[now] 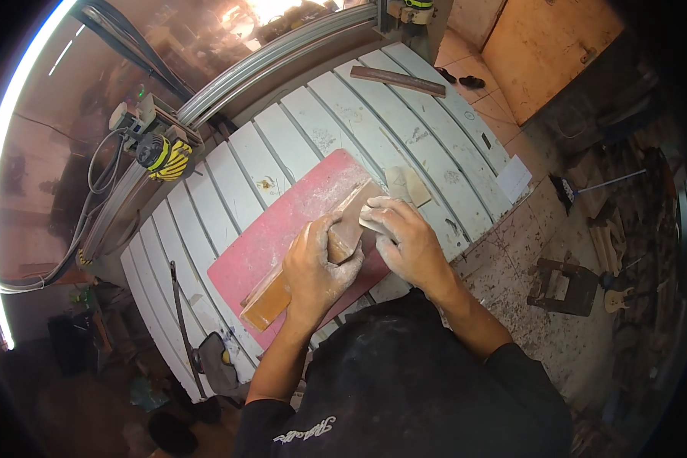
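My left hand grips a long wooden piece, dusty, yellowish at its near left end and greyish brown toward its far right end, lying diagonally over a powder-marked pink board. My right hand pinches a small pale pad against the piece's far right end; the pad is partly hidden by my fingers. A beige sheet lies on the slatted white bed just beyond my right hand. Both hands are coated with pale dust.
The slatted bed carries a brown strip, a white paper, a long dark bar and a grey-yellow object. A machine rail with a yellow-striped head borders it. Dark sandals lie on the tiled floor.
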{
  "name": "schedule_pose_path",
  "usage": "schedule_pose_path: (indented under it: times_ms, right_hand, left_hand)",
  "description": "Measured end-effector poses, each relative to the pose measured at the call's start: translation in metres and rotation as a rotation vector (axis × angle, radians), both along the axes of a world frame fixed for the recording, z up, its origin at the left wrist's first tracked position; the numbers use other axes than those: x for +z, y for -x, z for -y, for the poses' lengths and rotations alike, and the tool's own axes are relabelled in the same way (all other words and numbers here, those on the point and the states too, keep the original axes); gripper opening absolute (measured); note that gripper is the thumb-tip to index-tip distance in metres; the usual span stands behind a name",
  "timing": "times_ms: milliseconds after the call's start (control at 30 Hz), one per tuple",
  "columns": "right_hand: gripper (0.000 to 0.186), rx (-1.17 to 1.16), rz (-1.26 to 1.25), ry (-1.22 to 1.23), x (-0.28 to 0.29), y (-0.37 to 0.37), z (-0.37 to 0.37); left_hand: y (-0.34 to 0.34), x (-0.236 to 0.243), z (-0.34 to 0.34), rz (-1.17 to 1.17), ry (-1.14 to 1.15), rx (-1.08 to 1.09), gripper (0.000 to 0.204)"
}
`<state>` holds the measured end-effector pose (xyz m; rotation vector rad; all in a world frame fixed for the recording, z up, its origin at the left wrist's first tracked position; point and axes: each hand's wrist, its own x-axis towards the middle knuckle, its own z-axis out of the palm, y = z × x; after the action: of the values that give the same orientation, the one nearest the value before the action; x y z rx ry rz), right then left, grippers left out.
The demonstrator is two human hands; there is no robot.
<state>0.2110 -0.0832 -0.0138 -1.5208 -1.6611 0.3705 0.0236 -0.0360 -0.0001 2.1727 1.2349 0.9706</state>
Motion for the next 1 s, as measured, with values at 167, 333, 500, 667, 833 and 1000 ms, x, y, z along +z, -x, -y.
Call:
schedule_pose_path:
  times_ms: [167, 333, 500, 667, 833, 1000]
  right_hand:
    - [0.034, 0.001, -0.111, -0.036, -0.006, 0.002, -0.003]
    - [0.029, 0.075, -0.252, -0.108, -0.002, 0.020, 0.007]
    - [0.032, -0.051, -0.074, -0.119, -0.013, 0.011, 0.000]
    - [0.031, 0.049, -0.115, -0.135, -0.013, 0.007, -0.004]
    - [0.032, 0.091, -0.197, -0.130, -0.015, 0.009, -0.001]
    - [0.033, 0.072, -0.382, -0.099, -0.009, 0.028, 0.008]
  left_hand:
    - [-0.001, -0.001, -0.004, 0.026, -0.037, 0.017, 0.057]
    - [0.000, -0.002, -0.006, 0.035, -0.038, 0.016, 0.057]
    - [-0.002, -0.001, -0.005, 0.017, -0.040, 0.025, 0.057]
    - [-0.003, -0.003, -0.006, 0.014, -0.080, 0.045, 0.056]
    - [-0.003, -0.003, -0.007, 0.030, -0.076, 0.029, 0.056]
    - [-0.003, -0.005, -0.007, 0.036, -0.083, 0.042, 0.055]
